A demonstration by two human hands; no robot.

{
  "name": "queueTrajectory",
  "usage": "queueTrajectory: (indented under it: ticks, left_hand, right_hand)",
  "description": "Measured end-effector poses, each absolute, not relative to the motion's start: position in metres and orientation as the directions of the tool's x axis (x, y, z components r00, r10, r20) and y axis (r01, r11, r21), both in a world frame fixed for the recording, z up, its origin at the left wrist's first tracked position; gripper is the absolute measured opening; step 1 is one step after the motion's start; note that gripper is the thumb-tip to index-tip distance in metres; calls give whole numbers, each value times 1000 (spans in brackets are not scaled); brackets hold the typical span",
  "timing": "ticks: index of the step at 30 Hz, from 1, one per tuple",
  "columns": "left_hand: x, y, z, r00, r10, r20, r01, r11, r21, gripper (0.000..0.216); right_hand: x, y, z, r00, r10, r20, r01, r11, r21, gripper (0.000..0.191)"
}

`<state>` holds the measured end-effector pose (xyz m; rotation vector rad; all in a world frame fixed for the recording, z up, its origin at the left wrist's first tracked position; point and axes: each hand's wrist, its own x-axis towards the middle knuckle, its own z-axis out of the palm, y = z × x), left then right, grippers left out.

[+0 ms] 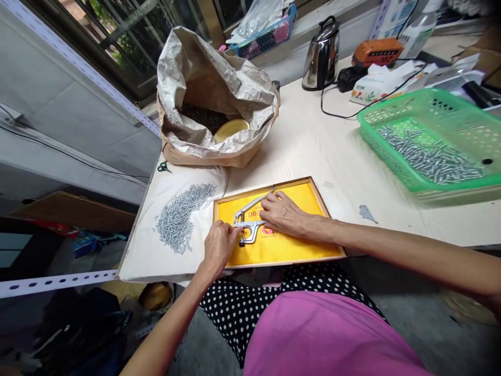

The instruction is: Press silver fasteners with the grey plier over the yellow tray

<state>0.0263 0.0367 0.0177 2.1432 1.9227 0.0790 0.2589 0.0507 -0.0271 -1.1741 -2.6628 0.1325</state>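
Note:
A silver hand press tool (250,222) lies on a yellow-lined wooden tray (297,250) at the table's front edge. My right hand (284,214) rests over the tool's handles, fingers curled round them. My left hand (219,245) is pinched at the tool's jaw end, holding something too small to make out. A heap of small silver metal pieces (182,216) lies on a white cloth (156,250) just left of the tray.
A crumpled paper sack (213,89) with dark pieces and a yellow bowl stands behind. A green basket (434,138) of metal pieces sits at right. Kettle (321,55), orange device, tissue box and cable lie at the back. Green scissors (164,167) lie near the left edge.

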Motion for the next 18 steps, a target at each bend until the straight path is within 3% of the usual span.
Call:
queueTrajectory:
  ticks: [2, 5, 10, 13, 18]
  left_hand:
    - [28, 37, 19, 49, 956, -288, 981, 9, 195, 34]
    - [33, 43, 16, 15, 902, -431, 960, 108, 260, 30]
    - [35, 48, 13, -6, 891, -454, 903, 200, 381, 22]
    - [28, 49, 19, -33, 850, -526, 790, 345, 507, 19]
    - [9, 60, 30, 223, 563, -796, 484, 645, 591, 25]
  right_hand:
    - [255, 50, -25, -654, 745, 129, 715, 665, -216, 19]
    - [253, 47, -23, -643, 757, 118, 705, 645, -293, 19]
    - [254, 44, -32, -608, 780, 147, 681, 608, -408, 22]
    - [253, 39, -37, -567, 814, 123, 705, 557, -439, 28]
    - [264, 23, -28, -535, 839, 104, 735, 523, -431, 30]
